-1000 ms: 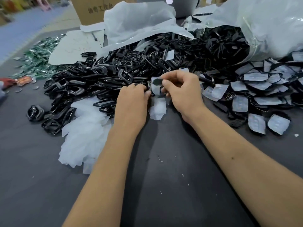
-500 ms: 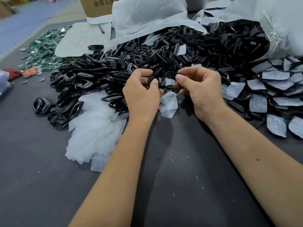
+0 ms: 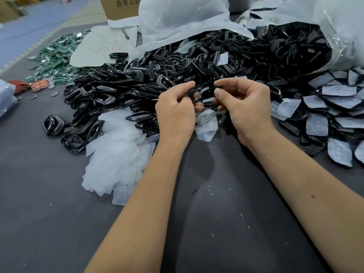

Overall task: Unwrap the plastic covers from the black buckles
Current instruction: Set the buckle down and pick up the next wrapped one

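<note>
Both hands are working at one black buckle (image 3: 199, 93), held just above the near edge of the heap of bare buckles (image 3: 137, 83) spreading across the middle of the dark bench (image 3: 49, 213). The left hand (image 3: 175, 113) is pinching the buckle's left end between thumb and curled fingers; the right hand (image 3: 244, 103) is gripping its right end, thumb on top. Compared with half a second ago, the hands are sitting a little further apart and the buckle is showing more of its open frame between them, while a second ago a pale cover was still lying across it. Whether any film is still clinging to the buckle is hard to make out behind the fingers. Loose clear covers (image 3: 206, 125) are lying on the bench just beneath the hands, and a larger drift of discarded covers (image 3: 116, 154) is piling up to the left. Still-wrapped buckles (image 3: 334, 107) are crowding the bench's right edge, partly cut off by the frame, below a torn plastic bag (image 3: 334, 26).
</note>
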The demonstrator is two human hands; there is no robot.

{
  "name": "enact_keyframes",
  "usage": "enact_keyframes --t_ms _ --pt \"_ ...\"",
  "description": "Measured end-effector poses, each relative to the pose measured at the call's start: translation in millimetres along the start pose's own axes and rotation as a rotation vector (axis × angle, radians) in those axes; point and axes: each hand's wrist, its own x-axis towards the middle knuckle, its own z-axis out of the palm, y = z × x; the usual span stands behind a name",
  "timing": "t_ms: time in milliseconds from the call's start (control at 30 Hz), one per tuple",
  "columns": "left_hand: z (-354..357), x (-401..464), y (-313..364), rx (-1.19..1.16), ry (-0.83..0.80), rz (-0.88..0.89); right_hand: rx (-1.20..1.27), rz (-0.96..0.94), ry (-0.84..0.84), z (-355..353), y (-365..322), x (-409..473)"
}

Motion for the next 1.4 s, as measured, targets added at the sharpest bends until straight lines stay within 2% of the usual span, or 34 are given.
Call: enact_keyframes --t_ms 333,567,700,833,1033,1133,1233,1300,1400 --pt "-2 2 -4 0.063 -0.040 0.061 -0.122 -0.026 0.053 3 2 -3" --pt "-3 3 -8 0.244 -0.021 0.180 -0.289 -0.064 0.063 3 4 -1" --pt "-5 3 -7 0.132 -0.057 0.164 -0.305 -0.024 0.077 0 5 2" --pt "-10 7 -5 -0.016 -0.112 0.109 -0.122 0.058 -0.077 0 1 3" --pt "-13 7 -5 0.033 -0.126 0.161 -0.171 0.008 -0.062 3 -3 -2" --pt "-12 8 -3 0.097 -0.090 0.205 -0.355 -0.089 -0.032 5 -5 -4" --pt "-13 9 -2 0.195 0.039 0.271 -0.613 -0.245 -0.023 5 -8 -6" --pt "-18 11 -3 0.226 0.141 0.287 -0.807 -0.284 -0.153 4 -11 -7" --pt "-24 14 -5 0.211 0.247 0.283 -1.066 -0.227 -0.326 6 -13 -12"
